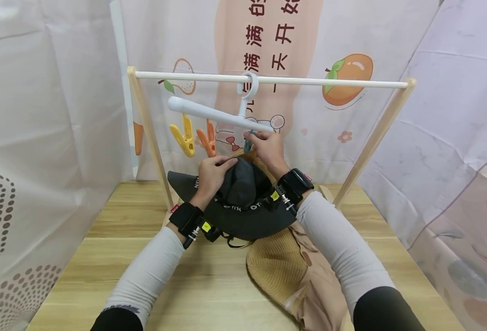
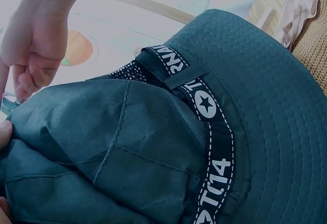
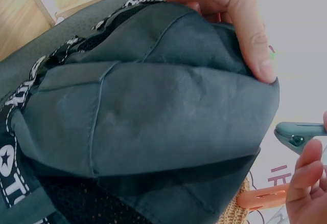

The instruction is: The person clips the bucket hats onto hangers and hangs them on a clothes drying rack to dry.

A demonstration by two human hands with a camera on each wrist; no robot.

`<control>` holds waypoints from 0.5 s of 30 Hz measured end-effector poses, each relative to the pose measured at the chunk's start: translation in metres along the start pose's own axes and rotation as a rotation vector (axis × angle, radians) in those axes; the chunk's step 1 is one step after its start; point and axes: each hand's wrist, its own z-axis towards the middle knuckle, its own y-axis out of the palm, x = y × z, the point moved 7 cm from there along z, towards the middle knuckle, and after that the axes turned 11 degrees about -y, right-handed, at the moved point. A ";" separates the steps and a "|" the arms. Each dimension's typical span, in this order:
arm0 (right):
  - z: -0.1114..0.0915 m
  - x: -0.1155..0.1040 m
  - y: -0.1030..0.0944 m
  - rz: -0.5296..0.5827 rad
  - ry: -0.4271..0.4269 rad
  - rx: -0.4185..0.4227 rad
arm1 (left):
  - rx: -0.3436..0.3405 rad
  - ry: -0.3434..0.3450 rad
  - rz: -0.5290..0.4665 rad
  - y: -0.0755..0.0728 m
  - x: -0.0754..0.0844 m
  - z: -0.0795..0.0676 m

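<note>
the left hand pinches a creased, wide-brimmed cloth hat.

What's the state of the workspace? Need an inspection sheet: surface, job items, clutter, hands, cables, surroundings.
Surface: wood-grain tabletop, with a rack standing on it.
Job items: hanger hooked over the rack's white rod; yellow clip and orange clip below the hanger; dark hat with a lettered band; teal clip apart from the hat's crown.
Clutter: tan knit item and pinkish cloth at near right.
Hands: left hand pinches the crown; right hand pinches the teal clip.
Cables: thin black loop below the hat; strap or cable, cannot tell.
Surroundings: printed sheets left, behind and right.
</note>
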 end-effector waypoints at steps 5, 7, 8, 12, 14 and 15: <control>0.000 -0.004 0.006 0.028 -0.015 -0.037 | -0.001 -0.025 0.034 0.001 0.000 0.001; 0.000 -0.005 0.006 0.017 -0.015 -0.043 | -0.016 -0.042 0.044 0.003 0.001 0.002; 0.000 -0.006 0.006 0.012 -0.015 -0.046 | -0.026 -0.050 0.046 0.005 0.001 0.003; -0.001 -0.007 0.004 0.004 -0.021 -0.062 | -0.047 -0.069 0.042 0.012 0.003 0.008; 0.000 -0.009 0.005 0.006 -0.034 -0.068 | -0.048 -0.073 0.035 0.014 0.004 0.010; 0.000 -0.010 0.005 0.004 -0.048 -0.071 | -0.048 -0.073 0.026 0.015 0.005 0.011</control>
